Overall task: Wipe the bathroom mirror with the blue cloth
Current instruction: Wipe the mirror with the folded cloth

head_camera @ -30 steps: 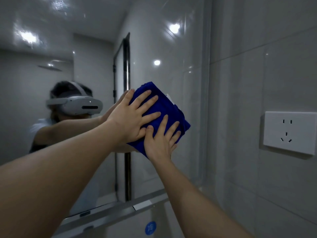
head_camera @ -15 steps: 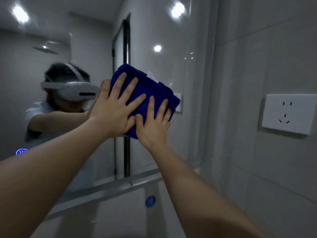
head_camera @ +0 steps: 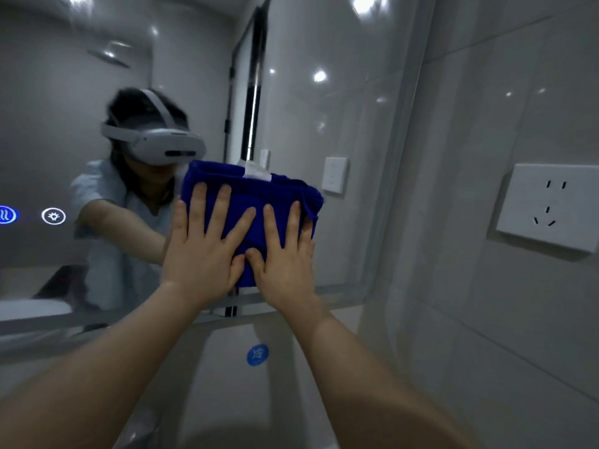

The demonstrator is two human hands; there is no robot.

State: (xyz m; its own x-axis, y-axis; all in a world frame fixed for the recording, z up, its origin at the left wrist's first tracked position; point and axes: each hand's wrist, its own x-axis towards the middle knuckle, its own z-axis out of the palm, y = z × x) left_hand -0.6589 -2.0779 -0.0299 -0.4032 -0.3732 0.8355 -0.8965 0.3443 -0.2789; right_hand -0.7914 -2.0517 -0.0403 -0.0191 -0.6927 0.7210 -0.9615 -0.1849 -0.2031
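Blue cloth (head_camera: 259,192), folded into a thick pad with a small white tag (head_camera: 257,171) at its top edge, lies flat against the bathroom mirror (head_camera: 340,102), low in the mirror's right part and just above its bottom edge. Both bare forearms reach up and forward to it, nearly straight, wrists bent back so the palms face the glass. The left hand (head_camera: 204,251) lies on the cloth's left half with fingers spread wide and flat, pinching nothing; its little finger runs along the cloth's left edge. The right hand (head_camera: 285,257) presses the cloth's right half, fingers extended and slightly apart, also flat. The two thumbs meet at the cloth's lower middle, touching or very nearly so. Right of the cloth, past the mirror's edge, a white wall socket (head_camera: 547,205) sits on the tiled wall (head_camera: 486,319). Far left of the cloth, two round lit icons (head_camera: 53,216) glow on the glass. Below the cloth, a round blue sticker (head_camera: 257,355) shows on the grey surface under the mirror.
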